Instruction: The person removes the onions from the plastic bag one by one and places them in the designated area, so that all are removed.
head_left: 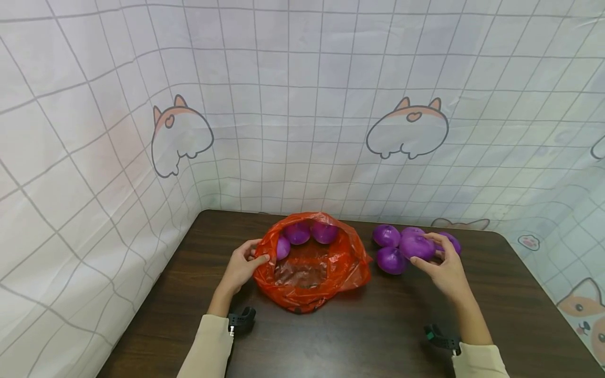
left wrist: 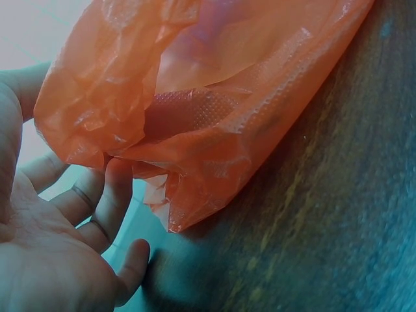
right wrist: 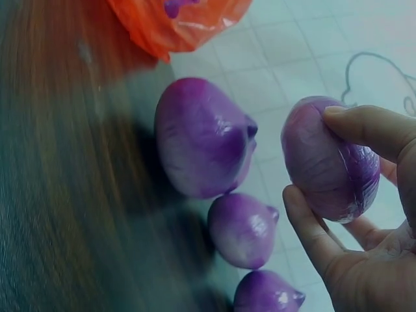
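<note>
A red plastic bag [head_left: 350, 268] sits on the table with its mouth spread wide, and a few purple onions [head_left: 298, 233] lie inside along the far and left side. My left hand [head_left: 243, 268] pinches the bag's left rim between thumb and fingers; the left wrist view shows the thin film [left wrist: 97, 123] bunched at the fingertips. To the right of the bag, my right hand [head_left: 444, 268] grips one purple onion [head_left: 416, 247] between thumb and fingers. In the right wrist view, this onion [right wrist: 328, 162] is held above the table, apart from the several loose onions [right wrist: 201, 140] there.
Several onions [head_left: 391, 261] stand close together at the back right of the dark wooden table [head_left: 331, 341]. A white grid-patterned cloth [head_left: 293, 131] with cartoon animals hangs behind the table and along its sides. Dark bands [head_left: 242, 319] circle both wrists.
</note>
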Demonstrator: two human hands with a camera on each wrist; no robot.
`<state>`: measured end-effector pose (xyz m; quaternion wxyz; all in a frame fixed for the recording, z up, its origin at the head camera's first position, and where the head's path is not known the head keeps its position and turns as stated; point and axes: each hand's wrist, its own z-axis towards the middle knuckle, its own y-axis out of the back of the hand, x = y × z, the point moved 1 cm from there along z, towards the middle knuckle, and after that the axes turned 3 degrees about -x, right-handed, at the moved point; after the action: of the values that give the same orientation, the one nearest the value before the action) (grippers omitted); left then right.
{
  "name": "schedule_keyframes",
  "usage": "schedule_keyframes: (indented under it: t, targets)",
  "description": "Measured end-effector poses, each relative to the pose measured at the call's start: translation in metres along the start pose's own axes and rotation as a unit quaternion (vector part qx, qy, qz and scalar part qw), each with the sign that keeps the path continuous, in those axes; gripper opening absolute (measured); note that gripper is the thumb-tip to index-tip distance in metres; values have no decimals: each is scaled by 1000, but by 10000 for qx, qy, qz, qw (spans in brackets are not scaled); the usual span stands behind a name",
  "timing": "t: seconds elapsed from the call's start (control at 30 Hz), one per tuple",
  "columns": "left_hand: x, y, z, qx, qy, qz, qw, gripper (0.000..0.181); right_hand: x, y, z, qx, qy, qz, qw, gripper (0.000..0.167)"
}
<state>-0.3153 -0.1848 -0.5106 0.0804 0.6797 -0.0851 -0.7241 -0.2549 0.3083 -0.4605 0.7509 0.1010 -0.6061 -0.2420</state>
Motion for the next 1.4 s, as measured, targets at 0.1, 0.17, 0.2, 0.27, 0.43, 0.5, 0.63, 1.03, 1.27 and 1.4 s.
schedule_keyframes:
  t: [0.1, 0.17, 0.2, 0.27, 0.43, 0.5, 0.63, 1.03, 1.27, 1.4]
  targets:
    - [1, 0, 1, -12, -18, -20, 10000, 49, -5, 2, 1, 12, -29, -18, 10000, 69]
    - [2, 0, 1, -10, -29, -37, 10000, 49, -9, 4, 1, 11, -78, -54, 10000, 69]
    - [2, 0, 1, -3, -34, -28, 10000, 49, -11, 4, 1, -1, -105, -74, 9999, 69]
    - [2, 0, 1, 9, -50, -11, 10000, 49, -14, 6, 2, -2, -159, -103, 9998, 70]
    - [2, 0, 0, -1, -51, -11, 10000, 49, -23, 8, 4, 19, -156, -172, 9997, 70]
    - [1, 0, 0, -11, -39, -40, 10000, 49, -26, 9, 4, 18, -127, -234, 9996, 70]
    - [1, 1, 0, -19, -59, -30, 10000, 49, -34, 10, 4, 17, -139, -319, 9994, 70]
    - [0, 1, 0, -37, -116, 49, 9999, 49, -49, 11, 5, 298, -395, -266, 9984, 71]
    - [0, 1, 0, 6, -76, 54, 10000, 49, -60, 10, 6, 419, -487, -327, 9974, 73]
    - [-1, 1, 0, 16, -85, 67, 9999, 49, -63, 11, 5, 489, -540, -350, 9967, 74]
